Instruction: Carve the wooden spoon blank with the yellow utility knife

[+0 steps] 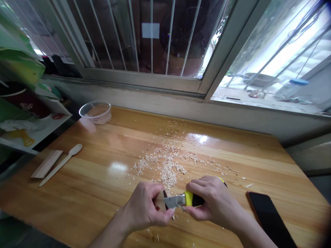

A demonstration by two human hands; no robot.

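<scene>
Near the table's front edge, my left hand (147, 206) is closed around a small pale wooden piece (159, 201) with a dark end; the fingers hide much of it. My right hand (210, 198) grips a yellow and black utility knife (190, 199). Its metal blade (173, 200) lies against the dark end of the wooden piece, close to my left thumb. Just beyond both hands, a heap of pale wood shavings (168, 172) spreads over the wooden table (103, 203), with loose bits scattered toward the back and right.
A black phone (270, 215) lies at the right. At the left are a wooden spoon (62, 164) and a flat pale wood strip (48, 164). A clear plastic bowl (95, 113) stands at the back left, below a barred window (144, 41). A white shelf (49, 127) adjoins the left side.
</scene>
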